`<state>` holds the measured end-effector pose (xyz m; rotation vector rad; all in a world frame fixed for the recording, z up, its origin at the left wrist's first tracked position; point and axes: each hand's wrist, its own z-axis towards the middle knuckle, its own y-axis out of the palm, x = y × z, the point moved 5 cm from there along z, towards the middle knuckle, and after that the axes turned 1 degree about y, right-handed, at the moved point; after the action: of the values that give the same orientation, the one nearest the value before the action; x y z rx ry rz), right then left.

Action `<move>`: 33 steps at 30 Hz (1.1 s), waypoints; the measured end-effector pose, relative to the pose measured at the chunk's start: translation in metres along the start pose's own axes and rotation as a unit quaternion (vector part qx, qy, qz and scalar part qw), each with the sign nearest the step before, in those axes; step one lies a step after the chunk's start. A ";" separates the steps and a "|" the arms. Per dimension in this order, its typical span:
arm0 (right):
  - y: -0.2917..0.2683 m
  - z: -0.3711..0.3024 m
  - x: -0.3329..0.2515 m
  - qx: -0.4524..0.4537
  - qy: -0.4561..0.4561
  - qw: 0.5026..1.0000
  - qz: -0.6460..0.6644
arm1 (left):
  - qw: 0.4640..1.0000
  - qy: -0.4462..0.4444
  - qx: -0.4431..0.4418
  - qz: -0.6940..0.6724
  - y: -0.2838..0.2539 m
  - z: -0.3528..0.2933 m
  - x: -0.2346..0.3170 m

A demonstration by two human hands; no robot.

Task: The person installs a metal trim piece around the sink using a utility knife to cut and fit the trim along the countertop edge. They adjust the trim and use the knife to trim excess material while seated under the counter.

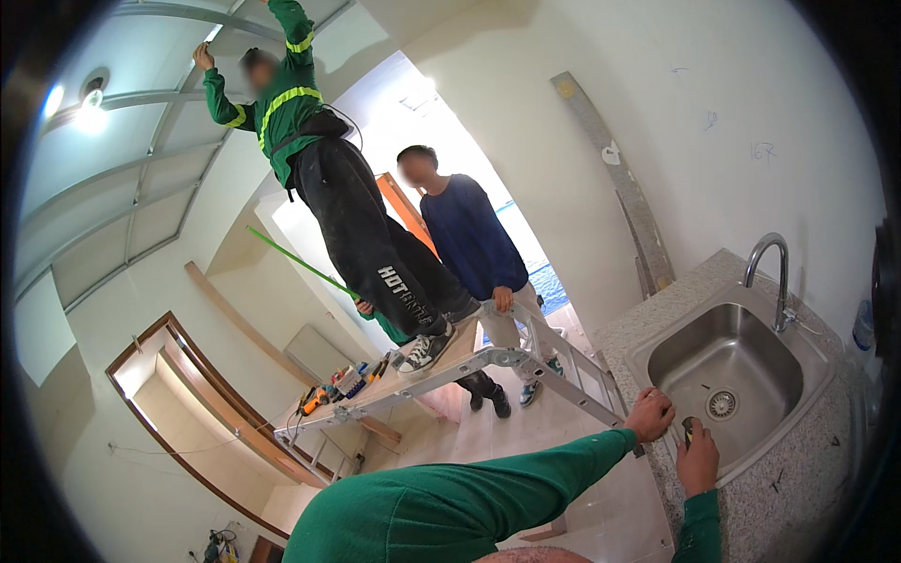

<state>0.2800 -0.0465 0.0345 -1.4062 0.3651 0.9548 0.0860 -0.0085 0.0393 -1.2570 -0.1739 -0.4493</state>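
My left hand (649,416) is at the front edge of the sink counter, beside the sink's rim, with its fingers curled together. What it pinches, if anything, is too small to make out. Just to its right, my right hand (697,460) is closed around a small dark and yellow tool (688,431) whose kind I cannot tell. Both hands are close to the steel sink (641,360), which is set into a speckled stone counter (798,507). Green sleeves (526,474) cover my arms.
A person in green (291,122) stands on a folding-ladder platform (441,373), reaching to the ceiling frame. Another in dark blue (474,230) holds the ladder. Tools (324,394) lie on its planks. A curved faucet (782,281) rises behind the sink. Stone strips (615,169) lean on the wall.
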 end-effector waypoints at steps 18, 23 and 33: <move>0.005 0.002 -0.001 -0.013 0.012 0.999 -0.028 | 1.000 -0.014 -0.015 0.001 -0.002 0.001 0.000; 0.001 0.001 -0.004 -0.017 0.013 0.999 -0.023 | 1.000 -0.010 0.009 -0.005 0.000 0.000 -0.002; 0.008 0.003 0.004 -0.005 -0.006 1.000 0.006 | 1.000 0.010 0.028 -0.009 0.002 -0.002 -0.006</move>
<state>0.2756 -0.0429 0.0275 -1.4080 0.3611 0.9742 0.0810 -0.0081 0.0347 -1.1961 -0.1794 -0.4701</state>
